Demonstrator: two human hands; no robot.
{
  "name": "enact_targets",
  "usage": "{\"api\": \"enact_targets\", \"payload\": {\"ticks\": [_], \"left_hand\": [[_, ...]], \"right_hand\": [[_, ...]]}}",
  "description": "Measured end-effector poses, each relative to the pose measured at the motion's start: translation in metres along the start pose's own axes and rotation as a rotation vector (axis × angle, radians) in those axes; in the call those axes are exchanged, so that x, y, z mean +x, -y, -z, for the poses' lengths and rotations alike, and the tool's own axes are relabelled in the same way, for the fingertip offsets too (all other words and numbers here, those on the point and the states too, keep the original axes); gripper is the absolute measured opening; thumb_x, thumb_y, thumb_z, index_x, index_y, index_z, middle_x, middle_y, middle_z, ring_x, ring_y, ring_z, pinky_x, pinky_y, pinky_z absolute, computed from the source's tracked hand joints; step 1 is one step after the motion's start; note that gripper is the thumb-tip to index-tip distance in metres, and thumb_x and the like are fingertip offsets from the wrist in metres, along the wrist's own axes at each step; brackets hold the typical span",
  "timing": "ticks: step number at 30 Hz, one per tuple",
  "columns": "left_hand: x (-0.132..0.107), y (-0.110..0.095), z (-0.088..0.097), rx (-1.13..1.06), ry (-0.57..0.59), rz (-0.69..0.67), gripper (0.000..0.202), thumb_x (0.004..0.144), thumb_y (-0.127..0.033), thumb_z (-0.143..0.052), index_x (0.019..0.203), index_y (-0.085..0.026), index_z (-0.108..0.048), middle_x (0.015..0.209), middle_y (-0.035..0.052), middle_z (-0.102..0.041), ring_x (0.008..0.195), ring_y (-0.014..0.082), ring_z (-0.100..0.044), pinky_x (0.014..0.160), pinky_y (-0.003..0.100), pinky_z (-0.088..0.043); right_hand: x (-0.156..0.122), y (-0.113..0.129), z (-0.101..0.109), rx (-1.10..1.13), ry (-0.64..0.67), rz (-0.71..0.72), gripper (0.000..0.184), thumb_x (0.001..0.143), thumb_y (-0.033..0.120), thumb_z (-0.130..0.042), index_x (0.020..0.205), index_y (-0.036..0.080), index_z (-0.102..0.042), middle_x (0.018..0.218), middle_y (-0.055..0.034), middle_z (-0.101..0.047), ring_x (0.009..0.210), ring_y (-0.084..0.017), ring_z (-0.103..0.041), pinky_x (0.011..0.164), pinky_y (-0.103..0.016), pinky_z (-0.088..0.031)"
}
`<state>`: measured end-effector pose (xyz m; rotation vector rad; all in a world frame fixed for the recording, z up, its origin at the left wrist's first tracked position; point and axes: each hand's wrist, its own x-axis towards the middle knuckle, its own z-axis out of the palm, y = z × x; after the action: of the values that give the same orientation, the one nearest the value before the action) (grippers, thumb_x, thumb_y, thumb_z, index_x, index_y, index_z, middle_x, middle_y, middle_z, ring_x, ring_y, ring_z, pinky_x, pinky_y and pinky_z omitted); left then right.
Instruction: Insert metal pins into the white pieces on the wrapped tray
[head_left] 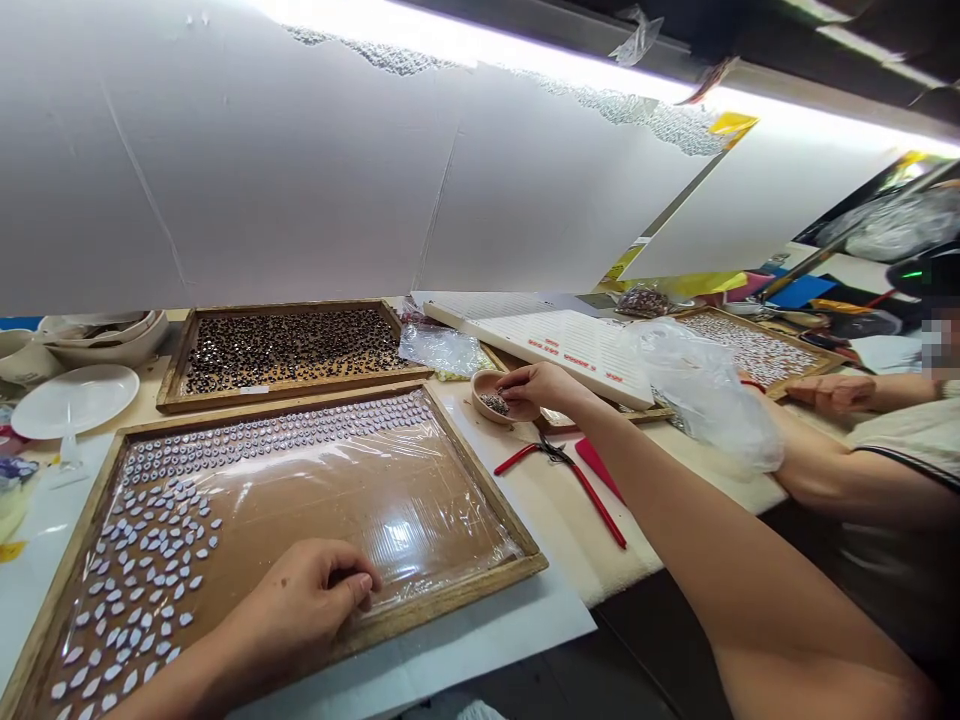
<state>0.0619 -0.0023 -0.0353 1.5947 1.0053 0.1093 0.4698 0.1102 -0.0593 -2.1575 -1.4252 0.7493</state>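
My left hand point(311, 598) rests on the near edge of a wooden tray point(480, 470) lined with clear film, fingers curled into a loose fist with thumb against them; nothing shows in it. Rows of small white oval pieces point(142, 560) cover the tray's left side and far edge. My right hand point(541, 386) reaches across to a small tan bowl point(484, 385) of tiny dark pieces point(495, 403), fingertips pinched together at the bowl's rim. What the pinch holds is too small to make out.
A second wooden tray point(172, 385) of dark beads lies behind. Red-handled pliers point(570, 475) lie right of the near tray. White plates point(75, 398), a white printed board point(577, 345), a plastic bag point(705, 395) and another person's arm point(832, 392) are nearby.
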Motion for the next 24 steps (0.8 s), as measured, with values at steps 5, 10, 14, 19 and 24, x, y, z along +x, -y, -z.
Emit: {"api": "enact_targets", "payload": {"ticks": [5, 10, 14, 19, 24], "left_hand": [[0.000, 0.004, 0.000, -0.060, -0.023, -0.024, 0.024, 0.076, -0.031, -0.044, 0.073, -0.016, -0.062, 0.063, -0.0004, -0.056, 0.059, 0.0128, -0.048, 0.055, 0.023, -0.034], [0.007, 0.007, 0.000, -0.281, -0.026, 0.055, 0.022, 0.073, -0.035, -0.050, 0.071, -0.015, -0.060, 0.059, -0.0021, -0.054, 0.052, 0.0097, -0.045, 0.051, 0.022, -0.032], [0.012, 0.011, 0.004, -0.555, -0.072, 0.151, 0.024, 0.067, -0.039, -0.060, 0.070, -0.015, -0.057, 0.059, -0.0024, -0.055, 0.045, 0.0063, -0.042, 0.042, 0.020, -0.024], [0.012, 0.012, 0.014, -0.837, -0.130, 0.152, 0.020, 0.075, -0.031, -0.057, 0.080, -0.012, -0.061, 0.074, 0.0054, -0.063, 0.057, 0.0083, -0.054, 0.047, 0.018, -0.035], [0.009, 0.002, 0.022, -1.110, -0.164, 0.192, 0.023, 0.085, -0.026, -0.046, 0.086, -0.007, -0.060, 0.082, 0.0147, -0.066, 0.070, 0.0166, -0.063, 0.069, 0.029, -0.049]], "right_hand": [[0.000, -0.001, 0.001, 0.055, -0.017, 0.000, 0.017, 0.067, 0.018, -0.066, 0.083, 0.013, -0.071, 0.078, -0.0079, -0.069, 0.070, -0.017, -0.063, 0.063, -0.026, -0.052], [-0.002, 0.001, 0.000, 0.179, 0.023, 0.002, 0.017, 0.073, 0.019, -0.064, 0.088, 0.012, -0.069, 0.083, -0.0097, -0.069, 0.074, -0.017, -0.065, 0.070, -0.027, -0.055], [-0.010, 0.009, 0.002, 0.280, 0.067, 0.009, 0.024, 0.077, 0.018, -0.059, 0.100, 0.012, -0.065, 0.094, -0.0119, -0.068, 0.084, -0.018, -0.065, 0.077, -0.027, -0.055], [-0.034, 0.046, 0.000, 0.385, 0.170, 0.079, 0.020, 0.075, 0.016, -0.060, 0.092, 0.014, -0.068, 0.098, -0.0102, -0.067, 0.087, -0.015, -0.063, 0.084, -0.027, -0.052], [-0.078, 0.113, -0.039, 0.486, 0.445, 0.269, 0.016, 0.064, 0.021, -0.070, 0.078, 0.016, -0.070, 0.079, -0.0037, -0.069, 0.070, -0.012, -0.063, 0.074, -0.028, -0.053]]}}
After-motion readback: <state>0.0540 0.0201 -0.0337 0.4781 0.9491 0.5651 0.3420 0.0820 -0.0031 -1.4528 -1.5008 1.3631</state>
